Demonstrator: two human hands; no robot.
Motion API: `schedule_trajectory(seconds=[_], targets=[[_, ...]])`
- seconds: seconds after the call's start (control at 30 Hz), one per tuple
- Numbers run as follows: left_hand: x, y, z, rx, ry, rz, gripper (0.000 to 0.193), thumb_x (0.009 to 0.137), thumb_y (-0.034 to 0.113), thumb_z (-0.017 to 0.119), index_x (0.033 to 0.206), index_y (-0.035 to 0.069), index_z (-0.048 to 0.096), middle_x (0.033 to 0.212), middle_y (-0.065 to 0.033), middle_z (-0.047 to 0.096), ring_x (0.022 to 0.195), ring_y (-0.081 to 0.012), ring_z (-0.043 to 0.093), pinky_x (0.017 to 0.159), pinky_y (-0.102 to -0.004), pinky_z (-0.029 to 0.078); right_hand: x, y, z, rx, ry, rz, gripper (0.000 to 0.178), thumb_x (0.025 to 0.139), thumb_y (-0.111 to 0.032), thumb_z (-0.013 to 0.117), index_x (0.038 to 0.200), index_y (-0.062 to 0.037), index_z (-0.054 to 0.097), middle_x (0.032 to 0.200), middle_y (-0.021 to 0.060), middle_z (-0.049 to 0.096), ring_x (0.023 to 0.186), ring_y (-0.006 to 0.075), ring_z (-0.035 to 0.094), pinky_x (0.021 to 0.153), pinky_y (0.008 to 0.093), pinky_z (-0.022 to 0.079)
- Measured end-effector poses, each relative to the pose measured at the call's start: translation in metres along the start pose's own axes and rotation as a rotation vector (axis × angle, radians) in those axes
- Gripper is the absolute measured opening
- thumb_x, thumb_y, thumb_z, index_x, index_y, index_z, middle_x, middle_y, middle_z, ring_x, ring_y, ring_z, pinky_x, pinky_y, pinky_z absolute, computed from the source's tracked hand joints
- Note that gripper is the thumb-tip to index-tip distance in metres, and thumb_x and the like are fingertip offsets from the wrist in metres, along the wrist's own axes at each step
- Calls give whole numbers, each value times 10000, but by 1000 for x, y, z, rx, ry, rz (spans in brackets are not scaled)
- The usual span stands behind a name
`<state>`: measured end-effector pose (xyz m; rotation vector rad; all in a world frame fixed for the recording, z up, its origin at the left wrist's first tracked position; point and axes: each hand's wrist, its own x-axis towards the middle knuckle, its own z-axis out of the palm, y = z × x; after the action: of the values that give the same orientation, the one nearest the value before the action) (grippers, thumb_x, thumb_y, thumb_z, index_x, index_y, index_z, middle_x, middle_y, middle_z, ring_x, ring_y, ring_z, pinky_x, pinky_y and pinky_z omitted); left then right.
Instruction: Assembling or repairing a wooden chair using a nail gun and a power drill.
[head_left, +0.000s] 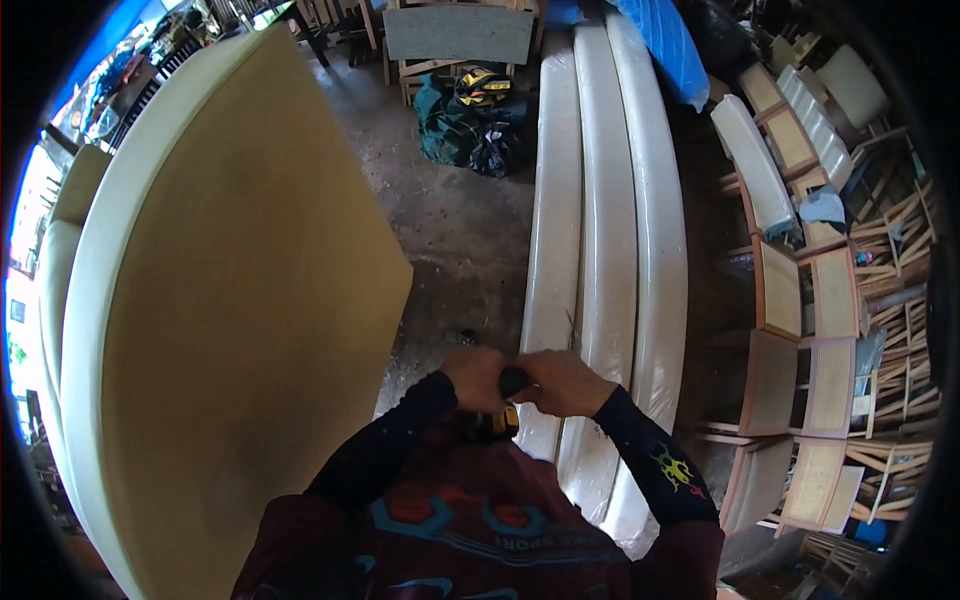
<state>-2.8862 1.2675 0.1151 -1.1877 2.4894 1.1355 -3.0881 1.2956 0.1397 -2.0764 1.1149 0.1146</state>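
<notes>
Tool (514,382), black and yellow, is in front of the torso, near the picture's middle; clock directions taken from it. Right hand (570,382) at 3 o'clock: fingers curled in, no gap visible, thumb side against the tool; judged a firm hold. Left hand (474,378) at 9 o'clock: up against the tool, knuckles bent; its fingertips are hidden, so I cannot tell whether it grips or only steadies.

Surroundings: big tan panel (240,260) on edge, 8 to 11 o'clock. Three long white pads (607,220) in clear wrap, side by side, 12 to 5 o'clock, passing behind the right hand in this view. Bags (445,125) on the floor (455,225) at 12. Wooden frames (785,370) at 3. Thin dark line (572,328) at 1 o'clock, above the right hand; cannot tell whether it belongs to the tool.

Risks (judgement): tool could slip or twist if the right hand loosens while the left merely steadies. Wrap could snag or tear if the tool's front end swings toward 1 o'clock; that end is not clearly visible. Panel could tip if the left elbow knocks it; no support for it can be made out.
</notes>
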Motion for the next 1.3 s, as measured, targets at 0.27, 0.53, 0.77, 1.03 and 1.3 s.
schedule_trajectory(seconds=[0.27,0.53,0.77,1.03,1.3], targets=[[132,-45,-149,39,80,-105,412,600,367,776,918,104,772,889,-179,731,874,-365,717,802,-458,578,116,82,-153,93,278,-193,433,760,-115,735,1113,-31,497,1034,150,619,987,377,642,826,470,525],[292,-111,-257,166,229,-275,386,643,391,728,850,66,729,812,-195,718,825,-343,725,759,-431,581,275,215,-284,-45,57,-225,651,760,-60,645,1371,4,432,1133,234,603,1052,424,618,882,483,521],[386,-149,-376,7,211,-317,440,634,388,745,806,-13,689,785,-232,699,793,-390,710,741,-452,577,391,278,-424,-89,-203,-365,334,836,-180,657,1065,44,560,1014,290,677,967,419,676,838,490,548],[446,-219,-454,-193,179,-412,556,610,479,791,822,-24,679,772,-232,689,784,-404,695,748,-479,557,478,310,-489,-94,-31,-517,429,858,-182,628,1219,33,545,1047,182,634,962,334,665,836,454,522],[495,-356,-502,-337,256,-386,427,620,367,785,806,3,662,776,-216,687,768,-412,680,724,-477,552,612,296,-507,-530,221,-374,475,910,-202,548,1345,-14,558,1152,110,586,1097,259,584,1006,502,424]])
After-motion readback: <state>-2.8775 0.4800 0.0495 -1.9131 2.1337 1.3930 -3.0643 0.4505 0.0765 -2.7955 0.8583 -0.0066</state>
